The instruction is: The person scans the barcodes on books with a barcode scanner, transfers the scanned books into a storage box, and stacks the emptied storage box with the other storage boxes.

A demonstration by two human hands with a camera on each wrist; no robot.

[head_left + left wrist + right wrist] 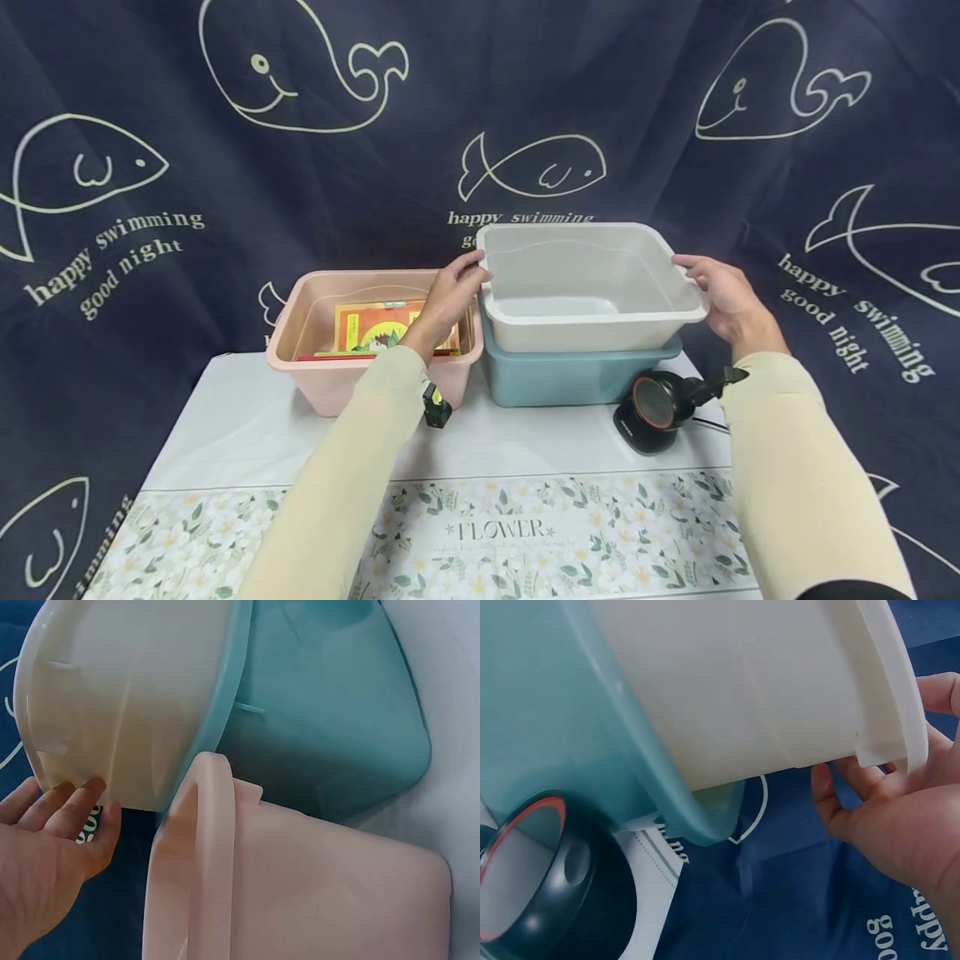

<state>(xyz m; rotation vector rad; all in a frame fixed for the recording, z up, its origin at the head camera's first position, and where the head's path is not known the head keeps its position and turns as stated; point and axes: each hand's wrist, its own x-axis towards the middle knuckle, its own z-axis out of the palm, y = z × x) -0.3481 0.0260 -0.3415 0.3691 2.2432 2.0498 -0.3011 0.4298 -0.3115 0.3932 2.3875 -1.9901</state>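
A white plastic bin (592,335) sits partly inside a teal bin (577,379) of similar shape, its upper part standing above the teal rim. My left hand (448,293) holds the white bin at its left end, with fingertips against the outer wall below the rim in the left wrist view. At the opposite end my right hand (726,298) grips the rim, the fingers reaching under and behind it in the right wrist view. Inside, the white bin shows only its bare floor. What the teal bin contains is hidden.
Left of the teal bin stands a pink bin (315,377) with colourful books (397,321) in it, under my left forearm. A black round-headed device (651,408) with a cable stands at front right. Behind the table (517,442) hangs a dark blue curtain (420,192).
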